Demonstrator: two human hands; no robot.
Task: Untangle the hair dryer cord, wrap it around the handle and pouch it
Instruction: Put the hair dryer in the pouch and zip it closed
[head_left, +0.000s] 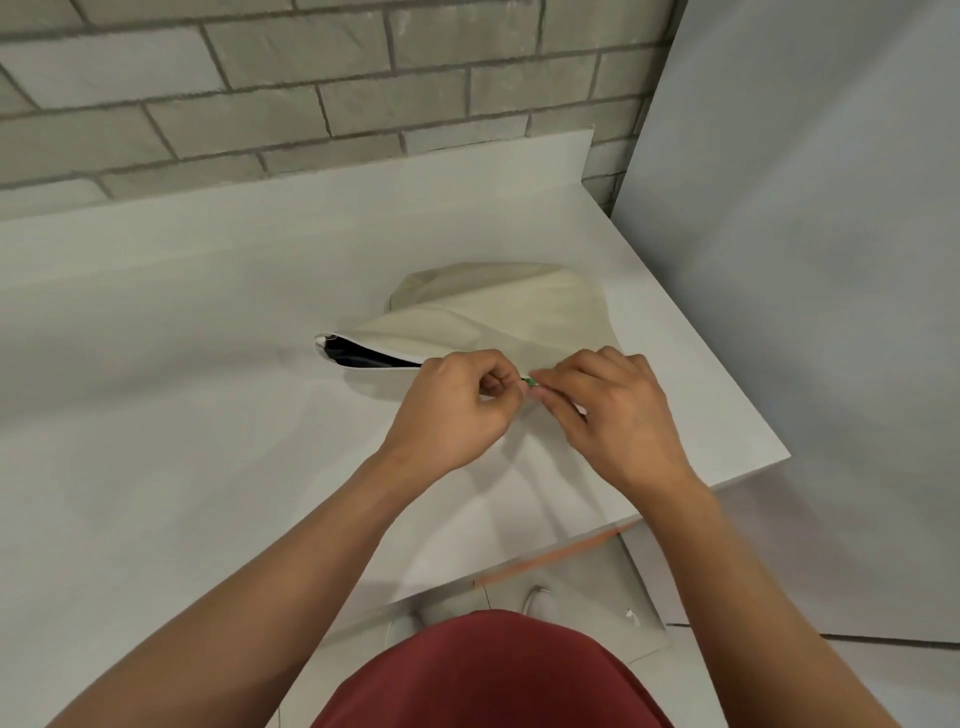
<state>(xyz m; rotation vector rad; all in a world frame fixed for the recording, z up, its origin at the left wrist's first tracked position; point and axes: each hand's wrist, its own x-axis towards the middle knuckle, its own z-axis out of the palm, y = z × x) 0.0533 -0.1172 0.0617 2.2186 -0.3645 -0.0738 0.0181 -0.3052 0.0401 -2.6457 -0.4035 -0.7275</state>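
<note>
A beige cloth pouch (498, 312) lies on the white counter (182, 364), bulging upward. Its mouth gapes at the left end, where something dark (358, 356) shows inside; the hair dryer itself and its cord are hidden. My left hand (457, 405) and my right hand (608, 410) meet at the pouch's near edge. Both pinch at a small green piece (530, 383) between their fingertips, which looks like a zipper pull or cord end.
A grey brick wall (311, 93) runs behind the counter. A plain grey panel (805, 260) stands at the right. The counter's corner (779, 457) ends near my right hand, with floor below it.
</note>
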